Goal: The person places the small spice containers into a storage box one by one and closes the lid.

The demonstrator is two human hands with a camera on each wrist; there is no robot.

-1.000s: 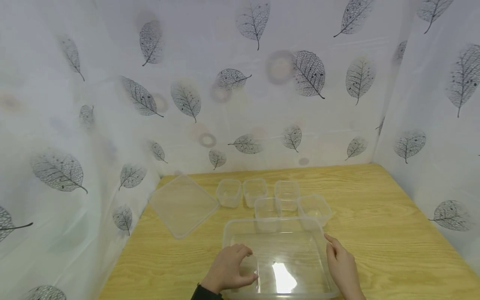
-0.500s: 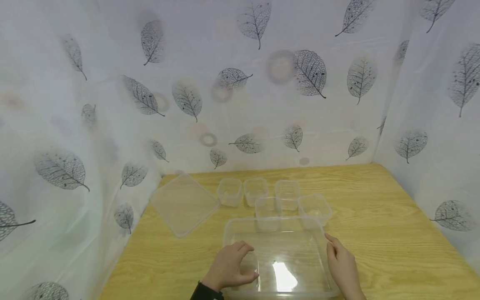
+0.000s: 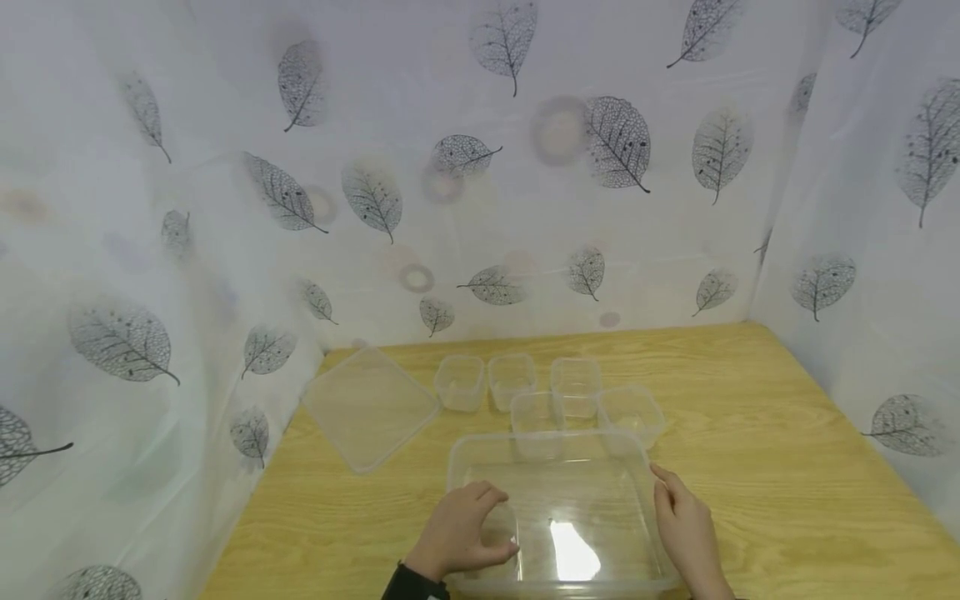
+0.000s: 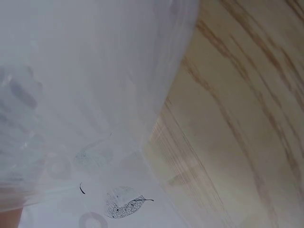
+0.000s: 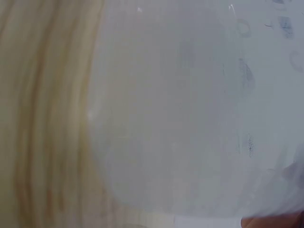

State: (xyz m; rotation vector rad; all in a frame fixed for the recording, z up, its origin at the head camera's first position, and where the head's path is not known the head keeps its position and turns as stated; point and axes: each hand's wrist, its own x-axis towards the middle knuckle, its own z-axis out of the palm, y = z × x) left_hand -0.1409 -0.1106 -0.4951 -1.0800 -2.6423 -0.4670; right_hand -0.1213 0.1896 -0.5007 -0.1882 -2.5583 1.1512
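Note:
A large clear plastic box [image 3: 472, 440] stands at the near edge of the table in the head view. Inside its left part, my left hand [image 3: 459, 533] holds a small clear plastic container [image 3: 501, 523], thumb and fingers curved about it; most of it is hidden by the hand. My right hand [image 3: 688, 531] grips the box's right rim with thumb and fingers. Cloudy plastic [image 4: 104, 61] fills much of the left wrist view, close to the camera. In the right wrist view, a translucent plastic wall [image 5: 161, 109] covers the middle, with a bit of fingertip [image 5: 273, 222] at the lower right.
Behind the box stand several small clear containers [image 3: 459, 383], two of them right by its far rim. A flat clear lid [image 3: 371, 408] lies at the back left of the wooden table [image 3: 780, 467]. Leaf-patterned white sheeting [image 3: 525, 225] encloses the table's back and sides.
The view has shifted very slightly. Both hands, the box and the small containers keep their places.

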